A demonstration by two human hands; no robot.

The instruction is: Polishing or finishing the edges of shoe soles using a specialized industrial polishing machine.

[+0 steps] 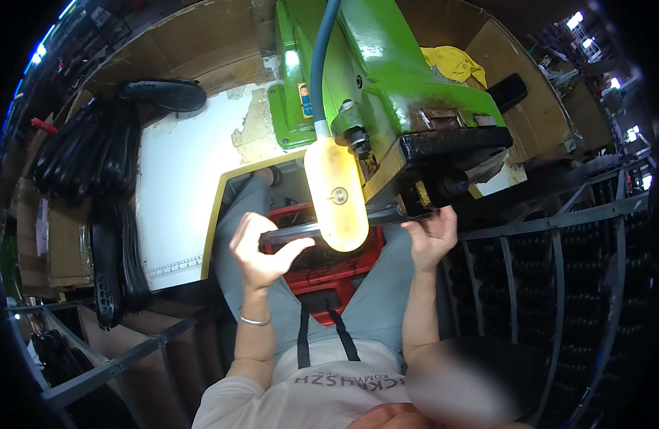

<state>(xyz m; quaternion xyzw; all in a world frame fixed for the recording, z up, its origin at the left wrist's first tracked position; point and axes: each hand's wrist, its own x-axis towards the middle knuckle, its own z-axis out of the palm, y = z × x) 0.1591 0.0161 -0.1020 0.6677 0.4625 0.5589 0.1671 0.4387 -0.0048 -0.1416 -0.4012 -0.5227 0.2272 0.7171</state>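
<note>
While both hands grip it, black strip (301, 230) – left fingers (247, 227) curled, right fingers (433, 223) pinching ends.

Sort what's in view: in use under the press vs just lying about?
In use: left hand, right hand, long black part held between them, green press, lit work lamp.
Lying about: yellow cloth, black parts stacked at left, red crate.

Glossy green-painted metal press (387, 79), rusty spots; matt cardboard (201, 50); red plastic crate (329, 275).
</note>
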